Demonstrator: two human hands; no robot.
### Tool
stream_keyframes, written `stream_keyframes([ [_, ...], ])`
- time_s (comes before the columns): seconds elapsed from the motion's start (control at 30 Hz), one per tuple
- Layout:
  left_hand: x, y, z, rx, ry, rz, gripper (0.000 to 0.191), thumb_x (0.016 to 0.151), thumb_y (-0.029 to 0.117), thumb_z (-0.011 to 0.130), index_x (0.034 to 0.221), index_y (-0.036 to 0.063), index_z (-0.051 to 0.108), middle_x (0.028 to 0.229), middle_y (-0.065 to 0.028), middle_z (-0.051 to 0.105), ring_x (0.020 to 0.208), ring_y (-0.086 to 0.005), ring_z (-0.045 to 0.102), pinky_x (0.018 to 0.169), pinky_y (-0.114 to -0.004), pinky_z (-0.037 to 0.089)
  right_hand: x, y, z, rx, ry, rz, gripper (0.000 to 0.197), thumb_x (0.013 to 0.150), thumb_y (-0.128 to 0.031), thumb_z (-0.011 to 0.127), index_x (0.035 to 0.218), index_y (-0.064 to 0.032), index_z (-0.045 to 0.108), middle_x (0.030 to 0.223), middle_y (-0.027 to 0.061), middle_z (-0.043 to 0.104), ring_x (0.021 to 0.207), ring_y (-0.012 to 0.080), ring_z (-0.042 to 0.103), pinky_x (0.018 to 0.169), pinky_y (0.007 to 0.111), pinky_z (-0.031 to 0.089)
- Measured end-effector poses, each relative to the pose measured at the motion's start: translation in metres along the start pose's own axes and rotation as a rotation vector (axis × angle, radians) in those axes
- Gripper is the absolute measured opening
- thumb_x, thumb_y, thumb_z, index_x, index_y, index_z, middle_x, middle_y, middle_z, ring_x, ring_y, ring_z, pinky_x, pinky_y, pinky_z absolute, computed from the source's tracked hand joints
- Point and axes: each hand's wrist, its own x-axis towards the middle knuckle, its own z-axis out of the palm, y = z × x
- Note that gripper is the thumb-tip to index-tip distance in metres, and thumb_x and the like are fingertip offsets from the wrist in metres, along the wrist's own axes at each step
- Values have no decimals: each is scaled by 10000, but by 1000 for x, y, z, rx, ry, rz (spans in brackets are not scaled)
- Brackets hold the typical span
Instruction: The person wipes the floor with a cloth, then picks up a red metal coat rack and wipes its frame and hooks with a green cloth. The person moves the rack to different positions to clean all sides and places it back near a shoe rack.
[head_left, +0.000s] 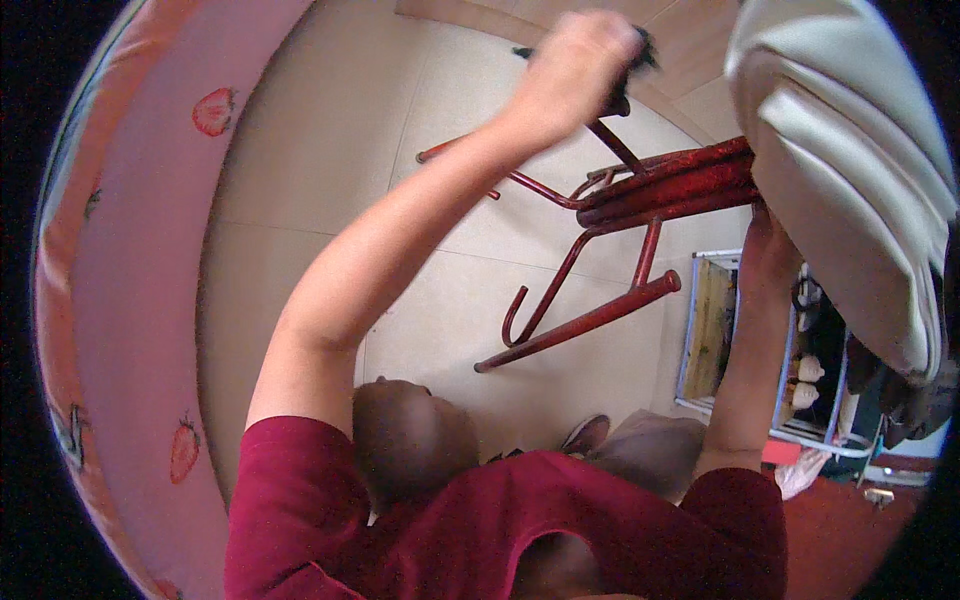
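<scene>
My left hand (581, 67), blurred, is closed around a black object (621, 88) whose kind I cannot make out. Just below it is a red metal tube frame (667, 187), tilted, with several legs and a hooked bar (514, 319). Whether the black object touches the frame is unclear. At the frame's right end is my right hand (772, 229), its fingers mostly hidden behind a large cream-coloured, folded, glossy thing (847, 172). The hand seems to hold the frame there, but its grip is not visible.
A pink cover with printed strawberries (142, 285) curves along the left side. Pale floor tiles (315, 180) lie under the frame. To the right stands a shelf rack (701, 330) holding small items. A wooden surface (686, 52) is at the top.
</scene>
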Motion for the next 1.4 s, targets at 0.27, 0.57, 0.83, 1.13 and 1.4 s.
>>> stream_keyframes([
  [0.27, -14, -57, -2, 102, -247, -49, 375, 1024, 356, 434, 1176, 43, 573, 964, -196, 652, 914, -344, 640, 846, -414, 487, -5, -22, 84, -195, -47, -76, 444, 808, -24, 745, 1226, -75, 603, 1178, 54, 634, 1128, 186, 588, 983, 360, 491],
  [0.57, -49, -43, -31, 37, -217, -280, 312, 1015, 308, 469, 1100, 22, 558, 858, -194, 613, 818, -327, 617, 764, -390, 488, 3, -28, 71, -173, -275, 30, 550, 815, 15, 695, 1312, -69, 474, 1069, 101, 616, 1068, 250, 591, 1041, 451, 449],
  [0.83, -55, -89, -83, 29, -345, -137, 379, 1018, 373, 493, 1144, 25, 575, 895, -122, 666, 857, -221, 640, 803, -363, 494, 12, -33, 93, 2, -613, -36, 697, 765, -123, 803, 1366, -111, 451, 1059, 70, 524, 1077, 236, 497, 1091, 449, 335],
  [1.13, 42, -97, 30, -300, -367, 143, 418, 1011, 272, 516, 1391, 102, 470, 1203, -154, 608, 1136, -247, 604, 991, -381, 468, 8, -39, 76, -25, -597, -7, 808, 695, -160, 879, 1390, -137, 468, 1054, 53, 514, 1097, 246, 485, 1133, 492, 289],
  [1.4, 35, -126, 69, -49, -576, 401, 457, 949, 131, 515, 1392, 229, 470, 1162, -130, 638, 1044, -345, 628, 874, -430, 518, 5, -34, 82, -25, -607, 8, 765, 707, -178, 879, 1367, -136, 495, 1026, 28, 487, 1066, 216, 478, 1132, 484, 295],
])
